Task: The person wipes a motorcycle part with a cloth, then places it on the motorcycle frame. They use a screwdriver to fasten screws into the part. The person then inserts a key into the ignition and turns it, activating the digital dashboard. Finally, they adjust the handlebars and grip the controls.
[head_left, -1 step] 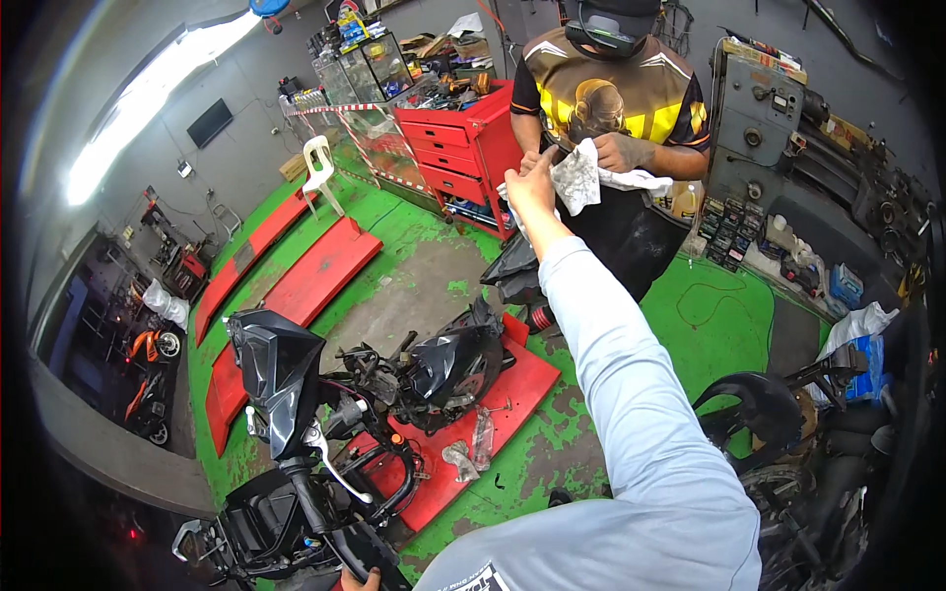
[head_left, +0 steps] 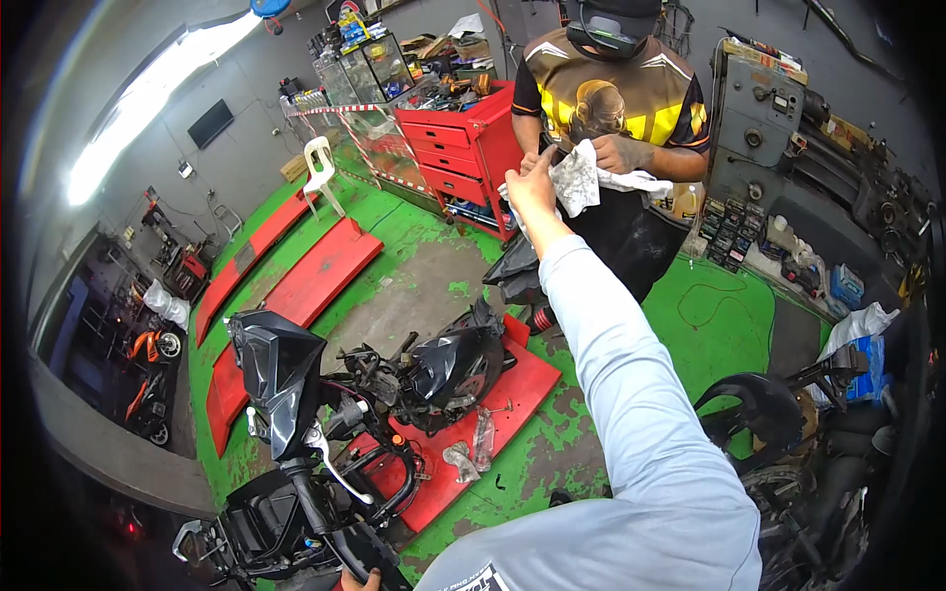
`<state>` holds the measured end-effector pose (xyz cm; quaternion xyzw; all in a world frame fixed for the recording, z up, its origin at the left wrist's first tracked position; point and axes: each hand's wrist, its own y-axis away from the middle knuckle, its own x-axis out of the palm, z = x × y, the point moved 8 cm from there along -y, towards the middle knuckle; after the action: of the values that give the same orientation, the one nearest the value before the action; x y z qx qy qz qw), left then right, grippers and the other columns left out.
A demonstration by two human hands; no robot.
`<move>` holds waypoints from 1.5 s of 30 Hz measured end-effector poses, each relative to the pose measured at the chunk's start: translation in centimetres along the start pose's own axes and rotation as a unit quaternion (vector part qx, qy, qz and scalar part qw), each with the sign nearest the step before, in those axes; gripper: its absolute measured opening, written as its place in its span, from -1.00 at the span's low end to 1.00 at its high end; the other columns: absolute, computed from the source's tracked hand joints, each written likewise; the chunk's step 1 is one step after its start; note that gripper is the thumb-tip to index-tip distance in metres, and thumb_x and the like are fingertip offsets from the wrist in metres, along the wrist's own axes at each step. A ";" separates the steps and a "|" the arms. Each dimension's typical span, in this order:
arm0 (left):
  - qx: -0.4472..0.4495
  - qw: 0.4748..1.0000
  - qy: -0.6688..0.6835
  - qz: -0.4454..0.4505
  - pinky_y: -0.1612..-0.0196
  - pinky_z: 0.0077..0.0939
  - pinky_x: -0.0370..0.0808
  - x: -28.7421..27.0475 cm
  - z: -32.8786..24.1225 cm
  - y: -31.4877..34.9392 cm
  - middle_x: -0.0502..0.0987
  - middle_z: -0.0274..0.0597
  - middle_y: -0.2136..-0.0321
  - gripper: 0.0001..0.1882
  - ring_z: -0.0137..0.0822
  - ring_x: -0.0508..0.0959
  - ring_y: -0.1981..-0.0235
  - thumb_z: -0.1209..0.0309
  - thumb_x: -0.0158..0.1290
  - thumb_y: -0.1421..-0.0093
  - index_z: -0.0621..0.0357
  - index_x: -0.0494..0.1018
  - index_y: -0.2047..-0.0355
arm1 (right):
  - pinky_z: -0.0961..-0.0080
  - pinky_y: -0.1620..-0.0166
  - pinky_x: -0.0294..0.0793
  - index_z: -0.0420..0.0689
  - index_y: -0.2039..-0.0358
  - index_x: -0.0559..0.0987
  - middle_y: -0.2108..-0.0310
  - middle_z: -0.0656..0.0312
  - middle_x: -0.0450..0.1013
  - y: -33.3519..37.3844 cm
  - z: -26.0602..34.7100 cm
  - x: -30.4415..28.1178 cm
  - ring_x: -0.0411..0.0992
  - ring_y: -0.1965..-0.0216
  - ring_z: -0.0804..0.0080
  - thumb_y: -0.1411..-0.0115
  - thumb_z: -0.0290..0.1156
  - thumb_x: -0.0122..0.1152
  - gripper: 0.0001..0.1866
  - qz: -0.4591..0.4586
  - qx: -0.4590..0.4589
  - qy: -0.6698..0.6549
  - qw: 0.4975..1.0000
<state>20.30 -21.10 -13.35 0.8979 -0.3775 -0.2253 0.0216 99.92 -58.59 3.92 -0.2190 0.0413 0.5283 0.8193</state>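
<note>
My right arm reaches far forward, and my right hand [head_left: 532, 194] is closed on a smudged white cloth [head_left: 575, 183], part of which shows on each side of it. The co-worker facing me has both hands at the same cloth, above a dark panel [head_left: 631, 241]. At the lower edge, my left hand [head_left: 361, 579] shows only in part, fingers curled on a black motorcycle panel [head_left: 367, 552]. Beside it stands the partly stripped motorcycle's handlebar [head_left: 313, 497], with a silver lever [head_left: 335, 463] and a glossy black front cowl [head_left: 278, 369].
A red lift platform [head_left: 517, 389] lies under the motorcycle, with small plastic bags [head_left: 482, 440] on it. Behind are a red tool cabinet [head_left: 453, 148] and a white chair [head_left: 320, 169]. A grey machine [head_left: 754, 118] and a black fender [head_left: 759, 409] are on the right.
</note>
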 end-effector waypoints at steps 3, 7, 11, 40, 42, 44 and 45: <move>0.024 1.000 0.009 0.016 -0.02 -0.47 0.46 0.0 0.7 -1.2 0.56 -0.26 0.07 -0.52 -0.37 0.49 0.10 0.60 0.22 -0.29 0.31 0.40 -0.20 | 0.21 -0.06 0.55 -0.13 -0.56 -0.21 0.02 0.11 0.61 -3.9 -1.3 0.2 0.59 0.01 0.08 -0.10 -0.17 0.25 0.15 0.031 -0.018 0.019 0.999; -0.002 1.000 -0.008 -0.007 -0.05 -0.44 0.45 -0.8 1.8 -0.1 0.57 -0.23 0.06 -0.53 -0.36 0.50 0.08 0.59 0.22 -0.29 0.31 0.40 -0.19 | 0.17 -0.16 0.51 0.00 -0.57 -0.22 -0.12 0.00 0.55 -4.7 -1.1 1.4 0.53 -0.14 0.04 -0.12 -0.14 0.23 0.13 0.123 -0.014 0.163 0.979; 0.000 1.000 -0.020 -0.016 -0.07 -0.43 0.45 -0.6 2.0 -0.6 0.57 -0.21 0.05 -0.56 -0.33 0.50 0.07 0.58 0.23 -0.29 0.32 0.42 -0.16 | 0.13 -0.15 0.53 0.08 -0.58 -0.24 -0.18 -0.17 0.47 -4.3 -1.5 -0.9 0.53 -0.12 -0.06 -0.13 -0.16 0.22 0.13 0.089 -0.002 0.152 0.984; 0.080 0.988 -0.044 0.121 -0.10 -0.38 0.45 4.3 -1.1 -7.3 0.58 -0.08 0.00 -0.47 -0.25 0.52 0.03 0.56 0.26 -0.26 0.39 0.40 -0.22 | 0.08 -0.03 0.61 0.20 -0.58 -0.14 0.19 -0.08 0.63 14.2 -16.6 -28.3 0.62 0.14 -0.06 -0.20 -0.16 0.23 0.04 0.081 0.064 0.417 0.903; 0.072 0.988 -0.043 0.129 -0.11 -0.35 0.44 4.9 -2.5 -6.7 0.58 -0.03 -0.03 -0.45 -0.21 0.52 0.01 0.54 0.26 -0.26 0.41 0.39 -0.22 | 0.09 -0.04 0.60 0.17 -0.58 -0.15 0.18 -0.08 0.63 15.3 -18.3 -30.4 0.62 0.14 -0.06 -0.22 -0.15 0.22 0.03 0.084 0.113 0.420 0.897; 0.067 0.989 -0.050 0.126 -0.13 -0.34 0.44 5.1 -2.7 -6.1 0.57 0.00 -0.06 -0.43 -0.18 0.51 -0.02 0.52 0.27 -0.26 0.43 0.37 -0.24 | 0.09 -0.04 0.60 0.10 -0.57 -0.10 0.19 -0.08 0.64 16.6 -20.7 -31.4 0.62 0.15 -0.09 -0.22 -0.13 0.22 0.01 0.085 0.140 0.417 0.894; 0.069 0.989 -0.051 0.118 -0.14 -0.35 0.43 4.6 -2.2 -6.1 0.57 0.02 -0.08 -0.41 -0.18 0.51 -0.03 0.51 0.27 -0.26 0.45 0.36 -0.25 | 0.09 -0.04 0.60 0.06 -0.57 -0.08 0.20 -0.09 0.64 17.4 -21.6 -31.2 0.62 0.16 -0.11 -0.22 -0.12 0.22 0.00 0.088 0.149 0.416 0.893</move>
<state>28.15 -20.17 -14.42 0.8337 -0.4960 -0.2405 -0.0334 74.39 -87.71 -11.69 -0.2895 0.4758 0.4468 0.7001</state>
